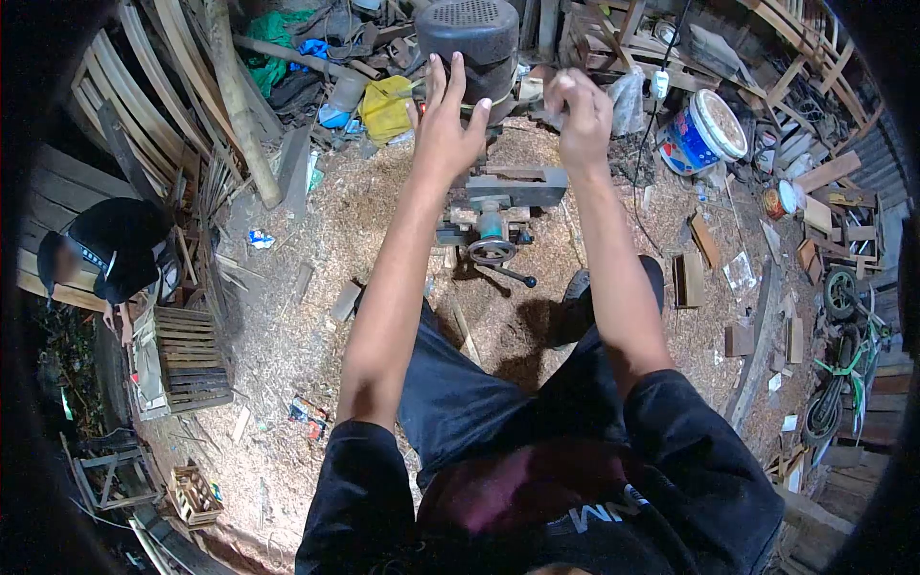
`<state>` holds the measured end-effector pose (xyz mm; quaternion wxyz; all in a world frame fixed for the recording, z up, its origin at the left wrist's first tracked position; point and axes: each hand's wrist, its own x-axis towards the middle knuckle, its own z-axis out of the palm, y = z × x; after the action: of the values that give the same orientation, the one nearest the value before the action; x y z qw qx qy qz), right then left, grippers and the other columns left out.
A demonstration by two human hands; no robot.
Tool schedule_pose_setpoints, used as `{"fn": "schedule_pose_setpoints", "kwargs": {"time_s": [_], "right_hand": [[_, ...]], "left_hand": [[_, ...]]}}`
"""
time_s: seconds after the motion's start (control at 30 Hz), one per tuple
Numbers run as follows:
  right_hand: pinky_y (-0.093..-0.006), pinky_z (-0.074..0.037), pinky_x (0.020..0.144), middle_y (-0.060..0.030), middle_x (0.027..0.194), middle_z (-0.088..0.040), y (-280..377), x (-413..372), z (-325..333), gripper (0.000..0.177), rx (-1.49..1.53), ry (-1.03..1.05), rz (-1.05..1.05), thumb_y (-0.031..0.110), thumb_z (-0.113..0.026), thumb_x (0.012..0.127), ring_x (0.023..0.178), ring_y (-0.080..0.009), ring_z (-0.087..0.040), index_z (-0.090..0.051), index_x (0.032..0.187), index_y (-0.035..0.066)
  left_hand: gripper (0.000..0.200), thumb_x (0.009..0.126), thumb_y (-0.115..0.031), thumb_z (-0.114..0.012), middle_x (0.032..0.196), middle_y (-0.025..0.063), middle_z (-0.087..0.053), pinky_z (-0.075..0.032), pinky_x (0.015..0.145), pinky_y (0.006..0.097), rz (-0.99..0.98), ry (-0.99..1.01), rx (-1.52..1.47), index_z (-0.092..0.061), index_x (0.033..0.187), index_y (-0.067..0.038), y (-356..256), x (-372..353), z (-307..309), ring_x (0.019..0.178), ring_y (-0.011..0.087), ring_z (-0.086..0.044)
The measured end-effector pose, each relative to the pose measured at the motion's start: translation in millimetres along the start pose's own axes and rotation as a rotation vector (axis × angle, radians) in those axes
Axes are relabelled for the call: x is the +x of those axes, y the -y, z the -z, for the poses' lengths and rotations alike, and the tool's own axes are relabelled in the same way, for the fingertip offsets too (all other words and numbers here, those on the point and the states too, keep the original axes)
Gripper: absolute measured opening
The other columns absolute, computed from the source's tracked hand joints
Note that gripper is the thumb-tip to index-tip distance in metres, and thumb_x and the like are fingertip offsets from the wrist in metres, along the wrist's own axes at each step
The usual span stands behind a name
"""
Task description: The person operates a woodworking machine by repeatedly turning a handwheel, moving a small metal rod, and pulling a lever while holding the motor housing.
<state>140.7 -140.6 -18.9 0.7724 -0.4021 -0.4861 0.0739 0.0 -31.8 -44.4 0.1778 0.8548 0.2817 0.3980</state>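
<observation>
My left hand [450, 129] is open, its spread fingers raised against the view of a dark, rounded machine housing [468, 48] with a perforated top. To the right of that housing, my right hand [583, 115] is raised with its fingers curled in; I cannot tell what they hold. Between my forearms stands a metal vise-like fixture [522, 187] with flat jaws. Below the jaws are a round handwheel [493, 251] and a lever with a black ball knob [529, 282].
Wood shavings [287, 335] cover the floor. A paint bucket [704, 134] and a green motorbike [843, 364] are at right. A person [110, 249] bends beside a slatted crate [192, 359] at left. Curved wooden strips [144, 96] lean behind. A cable [640, 182] hangs at right.
</observation>
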Motion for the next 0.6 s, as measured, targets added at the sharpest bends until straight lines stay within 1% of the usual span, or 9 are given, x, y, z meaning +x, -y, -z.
{"fn": "schedule_pose_setpoints", "kwargs": {"time_s": [0.03, 0.13, 0.17, 0.27, 0.3, 0.4, 0.43, 0.5, 0.6], "right_hand": [[-0.0275, -0.030, 0.057, -0.0016, 0.064, -0.046, -1, -9, 0, 0.031, 0.010, -0.009, -0.015, 0.014, -0.049, 0.092, 0.062, -0.0095, -0.039, -0.045, 0.064, 0.001], [-0.0274, -0.030, 0.057, -0.0014, 0.065, -0.046, -4, -40, 6, 0.028, -0.010, 0.000, -0.008, 0.014, -0.046, 0.092, 0.062, -0.0095, -0.039, -0.046, 0.066, 0.001], [-0.0279, -0.031, 0.057, -0.0020, 0.067, -0.047, 1, -50, 6, 0.025, -0.027, 0.000, -0.014, 0.013, -0.044, 0.091, 0.063, -0.0098, -0.040, -0.046, 0.068, 0.002], [-0.0279, -0.031, 0.058, -0.0032, 0.070, -0.047, -9, -77, 9, 0.023, -0.008, -0.011, 0.016, 0.013, -0.046, 0.089, 0.064, -0.0101, -0.041, -0.047, 0.070, 0.002], [-0.0294, -0.036, 0.064, -0.0050, 0.071, -0.048, -6, -89, 12, 0.024, -0.053, -0.007, -0.020, 0.016, -0.047, 0.088, 0.066, -0.0138, -0.043, -0.047, 0.068, 0.002], [-0.0320, -0.036, 0.067, -0.0070, 0.071, -0.045, -24, -152, 19, 0.028, -0.120, -0.031, 0.019, 0.021, -0.046, 0.087, 0.070, -0.0183, -0.042, -0.042, 0.066, 0.003], [-0.0330, -0.037, 0.069, -0.0074, 0.071, -0.046, -31, -159, 19, 0.028, -0.128, -0.017, 0.075, 0.021, -0.046, 0.086, 0.071, -0.0191, -0.044, -0.042, 0.065, 0.003], [-0.0348, -0.039, 0.071, -0.0082, 0.072, -0.047, -40, -167, 24, 0.028, -0.150, 0.004, 0.184, 0.020, -0.047, 0.085, 0.072, -0.0208, -0.046, -0.042, 0.064, 0.003], [-0.0371, -0.041, 0.076, -0.0087, 0.073, -0.049, -31, -161, 28, 0.028, -0.170, 0.061, 0.098, 0.018, -0.046, 0.085, 0.074, -0.0224, -0.048, -0.042, 0.062, 0.002]], "left_hand": [[0.072, 0.093, -0.031, -0.058, 0.160, 0.0213, -0.018, -0.012, 0.112, 0.0662, -0.012, -0.017, -0.022, -0.024, 0.155, -0.016, 3, -3, -1, 0.148, 0.0369, -0.019], [0.071, 0.093, -0.030, -0.058, 0.159, 0.0210, -0.021, -0.011, 0.112, 0.0668, -0.048, -0.026, -0.114, -0.026, 0.153, -0.011, 17, -15, -7, 0.148, 0.0366, -0.019], [0.065, 0.093, -0.023, -0.058, 0.155, 0.0242, -0.028, -0.017, 0.115, 0.0601, -0.037, -0.054, -0.105, -0.032, 0.149, -0.004, 17, -22, -7, 0.146, 0.0384, -0.023], [0.058, 0.093, -0.018, -0.058, 0.149, 0.0279, -0.037, -0.024, 0.116, 0.0508, -0.015, -0.107, -0.177, -0.039, 0.144, 0.001, 23, -40, -5, 0.143, 0.0411, -0.029], [0.051, 0.092, -0.014, -0.058, 0.141, 0.0301, -0.046, -0.030, 0.114, 0.0440, 0.010, -0.147, -0.143, -0.046, 0.138, 0.004, 30, -47, -9, 0.138, 0.0426, -0.038], [0.048, 0.092, -0.015, -0.060, 0.137, 0.0253, -0.053, -0.037, 0.109, 0.0413, 0.147, -0.180, -0.183, -0.050, 0.136, 0.002, 40, -67, -6, 0.131, 0.0341, -0.049], [0.041, 0.092, -0.015, -0.057, 0.128, 0.0259, -0.058, -0.039, 0.106, 0.0448, 0.159, -0.228, -0.179, -0.054, 0.128, 0.005, 36, -73, -5, 0.123, 0.0409, -0.052], [0.040, 0.091, -0.014, -0.057, 0.125, 0.0245, -0.059, -0.041, 0.104, 0.0446, 0.186, -0.227, -0.158, -0.055, 0.127, 0.004, 42, -78, -3, 0.120, 0.0396, -0.055], [0.040, 0.089, -0.012, -0.060, 0.123, 0.0229, -0.060, -0.042, 0.102, 0.0443, 0.182, -0.233, -0.127, -0.056, 0.125, 0.004, 56, -83, -8, 0.117, 0.0381, -0.057]]}}
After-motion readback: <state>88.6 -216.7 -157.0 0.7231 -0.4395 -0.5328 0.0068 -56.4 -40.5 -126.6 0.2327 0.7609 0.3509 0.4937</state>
